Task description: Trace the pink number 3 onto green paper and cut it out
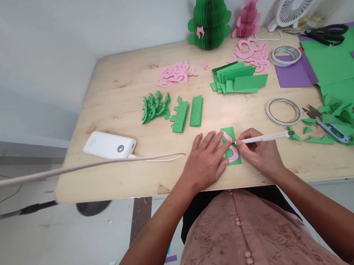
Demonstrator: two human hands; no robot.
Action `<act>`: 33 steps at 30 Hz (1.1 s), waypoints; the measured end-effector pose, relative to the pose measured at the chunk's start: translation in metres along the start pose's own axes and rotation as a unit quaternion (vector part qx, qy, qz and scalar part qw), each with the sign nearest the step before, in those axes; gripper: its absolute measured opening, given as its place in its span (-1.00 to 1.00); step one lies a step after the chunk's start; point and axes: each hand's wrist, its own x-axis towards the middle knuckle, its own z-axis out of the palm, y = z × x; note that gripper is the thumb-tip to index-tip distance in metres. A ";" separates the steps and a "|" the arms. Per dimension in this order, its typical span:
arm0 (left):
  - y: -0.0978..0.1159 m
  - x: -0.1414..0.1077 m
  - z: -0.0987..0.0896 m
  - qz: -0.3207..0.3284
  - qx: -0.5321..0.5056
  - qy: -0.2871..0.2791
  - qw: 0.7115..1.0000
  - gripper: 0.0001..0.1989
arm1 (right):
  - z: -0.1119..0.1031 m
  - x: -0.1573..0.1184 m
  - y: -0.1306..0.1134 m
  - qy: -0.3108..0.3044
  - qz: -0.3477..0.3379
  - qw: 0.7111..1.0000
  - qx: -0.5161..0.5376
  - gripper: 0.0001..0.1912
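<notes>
My left hand (pixel 206 159) lies flat with its fingers spread, pressing a pink curved paper cutout (pixel 233 154) onto a small green paper strip (pixel 233 133). Between the fingertips of my right hand (pixel 260 152) is a white pen (pixel 266 137), its tip at the cutout's edge over the strip. Left of the hands are a folded green strip with a drawn outline (pixel 196 111) and a partly cut green strip (pixel 180 116). Beside them sits a pile of green cut paper pieces (pixel 155 107).
Behind are pink cutouts (pixel 175 73), stacked green strips (pixel 238 78) and a green honeycomb paper figure (pixel 210 19). Tape rolls (pixel 284 111), small scissors (pixel 329 124) and green scraps lie right. A white power bank (pixel 109 145) with a cable (pixel 84 167) sits left.
</notes>
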 end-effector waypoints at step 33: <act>-0.001 0.000 0.001 0.002 -0.001 0.006 1.000 -0.54 | -0.001 -0.001 0.002 -0.021 -0.014 1.000 0.008 -0.90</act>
